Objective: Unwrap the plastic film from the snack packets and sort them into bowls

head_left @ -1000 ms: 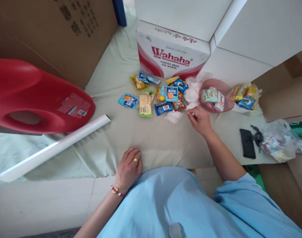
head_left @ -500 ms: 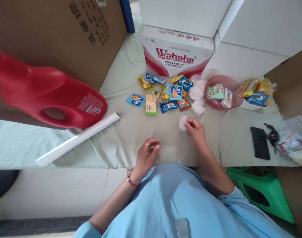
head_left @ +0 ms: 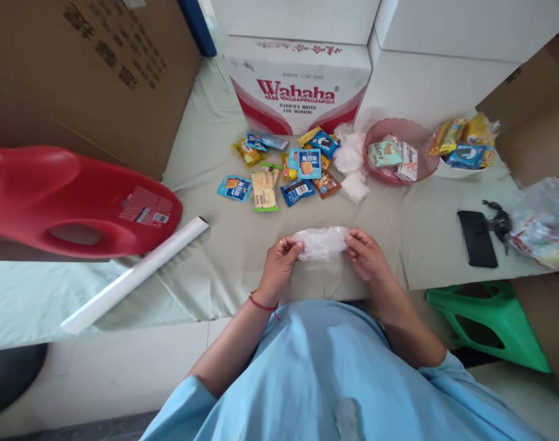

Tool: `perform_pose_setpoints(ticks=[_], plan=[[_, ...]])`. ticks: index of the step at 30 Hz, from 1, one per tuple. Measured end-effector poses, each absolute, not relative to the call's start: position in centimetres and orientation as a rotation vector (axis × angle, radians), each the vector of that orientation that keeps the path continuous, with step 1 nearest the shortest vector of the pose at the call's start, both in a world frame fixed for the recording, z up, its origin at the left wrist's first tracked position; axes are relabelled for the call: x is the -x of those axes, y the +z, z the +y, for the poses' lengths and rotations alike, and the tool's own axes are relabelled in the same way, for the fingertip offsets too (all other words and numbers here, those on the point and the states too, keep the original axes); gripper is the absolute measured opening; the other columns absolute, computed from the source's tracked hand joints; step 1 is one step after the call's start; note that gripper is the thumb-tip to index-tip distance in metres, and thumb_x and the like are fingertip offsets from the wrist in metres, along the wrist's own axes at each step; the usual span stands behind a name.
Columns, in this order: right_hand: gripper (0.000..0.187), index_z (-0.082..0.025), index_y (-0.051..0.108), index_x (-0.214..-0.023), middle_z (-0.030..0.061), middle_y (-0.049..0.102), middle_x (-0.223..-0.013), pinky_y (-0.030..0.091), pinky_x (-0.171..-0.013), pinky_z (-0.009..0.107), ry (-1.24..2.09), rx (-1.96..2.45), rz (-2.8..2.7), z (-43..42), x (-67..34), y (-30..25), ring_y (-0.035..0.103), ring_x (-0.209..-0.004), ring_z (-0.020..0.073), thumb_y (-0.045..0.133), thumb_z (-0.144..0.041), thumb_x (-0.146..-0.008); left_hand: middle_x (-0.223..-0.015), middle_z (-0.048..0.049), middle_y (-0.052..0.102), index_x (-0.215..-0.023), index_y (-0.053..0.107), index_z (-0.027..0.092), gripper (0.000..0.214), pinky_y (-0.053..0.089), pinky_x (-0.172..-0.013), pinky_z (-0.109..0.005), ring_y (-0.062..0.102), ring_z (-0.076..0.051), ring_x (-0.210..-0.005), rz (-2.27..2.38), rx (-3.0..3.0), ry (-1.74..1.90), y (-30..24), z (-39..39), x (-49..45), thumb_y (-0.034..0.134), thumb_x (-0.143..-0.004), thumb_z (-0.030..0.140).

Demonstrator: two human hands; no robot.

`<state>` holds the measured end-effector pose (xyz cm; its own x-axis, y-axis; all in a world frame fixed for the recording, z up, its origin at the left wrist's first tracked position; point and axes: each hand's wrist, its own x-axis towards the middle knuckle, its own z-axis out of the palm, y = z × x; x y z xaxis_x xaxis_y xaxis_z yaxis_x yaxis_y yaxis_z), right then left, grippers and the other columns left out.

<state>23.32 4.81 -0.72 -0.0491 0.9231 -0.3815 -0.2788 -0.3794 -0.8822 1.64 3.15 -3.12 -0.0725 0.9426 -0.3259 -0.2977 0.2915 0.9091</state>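
Stretched between my two hands, above the cloth near the table's front edge, is a thin clear plastic bag point(head_left: 322, 244). My left hand point(head_left: 280, 260) pinches its left end between thumb and fingers. At the other end, my right hand point(head_left: 367, 254) pinches the right edge. Just beyond lies a loose group of small wrapped snacks, among them a blue fish tofu packet point(head_left: 309, 163), a yellow-green packet point(head_left: 264, 191) and a dark blue packet point(head_left: 298, 192). Crumpled clear plastic bags point(head_left: 354, 185) lie to their right, beside a pink bowl point(head_left: 375, 138) with packets in it.
A red jug point(head_left: 90, 159) and a white roll point(head_left: 136, 272) occupy the left. Behind the snacks stands a Wahaha carton point(head_left: 297, 86). At right are a white bowl point(head_left: 465, 173) of snacks, a black phone point(head_left: 477, 239), keys point(head_left: 500, 222) and a filled plastic bag point(head_left: 543, 226); a green stool point(head_left: 495, 324) stands below.
My left hand has moved up and forward from empty and now grips the bag too. The small bunched bag in my right hand is now spread out wide. The view has shifted slightly.
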Motion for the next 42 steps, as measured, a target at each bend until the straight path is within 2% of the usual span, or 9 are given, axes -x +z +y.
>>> perform_pose_setpoints(ticks=[6,9,12,16,23,26,31,36,42], plan=[[0.04,-0.024,0.061,-0.083,-0.0036,0.049,-0.071,0.029,-0.048,0.024,1.58,1.359,-0.929,4.6,-24.4,-1.5,0.036,-0.056,0.0106,0.084,-0.055,-0.072,-0.067,0.0044,0.054,-0.075,0.06,0.02,0.052,0.04,-0.062,-0.025,0.047,-0.01,-0.063,1.183,-0.642,1.18,-2.8,2.7,-0.8,0.087,-0.073,0.064],[0.041,-0.026,0.071,-0.108,0.0083,0.066,-0.112,0.048,-0.064,0.033,1.181,1.434,-1.386,4.2,-24.5,-1.6,0.049,-0.067,0.0146,0.083,-0.05,-0.077,-0.068,0.0044,0.054,-0.076,0.06,0.02,0.052,0.041,-0.061,-0.024,0.049,-0.01,-0.063,1.124,-0.589,1.181,-2.6,2.7,-0.9,0.088,-0.073,0.063],[0.035,-0.031,0.077,-0.117,0.0128,0.056,-0.15,0.054,-0.081,0.043,1.002,1.306,-1.789,4.0,-24.5,-1.3,0.055,-0.076,0.0178,0.078,-0.048,-0.086,-0.066,0.0049,0.054,-0.076,0.061,0.019,0.052,0.037,-0.054,-0.024,0.047,-0.009,-0.058,1.142,-0.571,1.16,-2.7,2.9,-1.1,0.091,-0.069,0.061],[0.027,-0.028,0.08,-0.096,0.0076,0.075,-0.099,0.052,-0.078,0.035,1.106,1.144,-1.942,4.2,-24.5,-1.4,0.063,-0.078,0.0194,0.064,-0.049,-0.1,-0.061,0.0074,0.05,-0.078,0.062,0.019,0.053,0.028,-0.047,-0.023,0.038,-0.006,-0.05,1.204,-0.578,1.16,-2.7,3.2,-0.8,0.091,-0.068,0.062],[0.043,-0.021,0.068,-0.08,-0.0043,0.053,-0.062,0.032,-0.051,0.024,1.447,1.405,-1.238,4.9,-24.1,-2.1,0.042,-0.054,0.0103,0.078,-0.063,-0.082,-0.059,0.0091,0.047,-0.082,0.061,0.02,0.054,0.021,-0.043,-0.022,0.032,-0.005,-0.046,1.254,-0.559,1.17,-2.3,3.3,0.8,0.089,-0.07,0.065],[0.049,-0.022,0.061,-0.079,-0.0079,0.045,-0.059,0.021,-0.044,0.023,1.582,1.443,-0.896,5.2,-23.8,-1.8,0.031,-0.047,0.0073,0.085,-0.064,-0.072,-0.063,0.0087,0.049,-0.086,0.061,0.02,0.052,0.024,-0.044,-0.022,0.033,-0.005,-0.046,1.304,-0.554,1.169,-2.5,3.4,1.4,0.088,-0.072,0.063],[0.051,-0.022,0.059,-0.079,-0.0086,0.046,-0.06,0.018,-0.042,0.022,1.591,1.429,-0.763,5.2,-23.6,-1.6,0.03,-0.045,0.0055,0.089,-0.062,-0.066,-0.075,0.0049,0.059,-0.098,0.063,0.021,0.04,0.041,-0.059,-0.023,0.052,-0.011,-0.063,1.594,-0.838,1.202,-2.2,2.8,1.9,0.082,-0.079,0.05],[0.046,-0.023,0.06,-0.081,-0.0077,0.049,-0.062,0.018,-0.042,0.022,1.557,1.459,-0.821,5.0,-23.4,-2.0,0.031,-0.045,0.0061,0.085,-0.06,-0.07,-0.064,0.0023,0.055,-0.078,0.063,0.023,0.04,0.037,-0.063,-0.028,0.051,-0.016,-0.063,1.811,-1.315,0.975,-0.7,1.4,1.4,0.051,-0.101,0.054],[0.045,-0.023,0.061,-0.08,-0.0076,0.049,-0.062,0.018,-0.041,0.022,1.56,1.456,-0.808,4.9,-23.3,-1.9,0.03,-0.045,0.0059,0.087,-0.059,-0.07,-0.072,-0.0013,0.061,-0.084,0.068,0.022,0.029,0.03,-0.063,-0.031,0.053,-0.019,-0.066,1.78,-1.596,0.594,-1.6,1.0,-1.0,0.067,-0.089,0.05]])
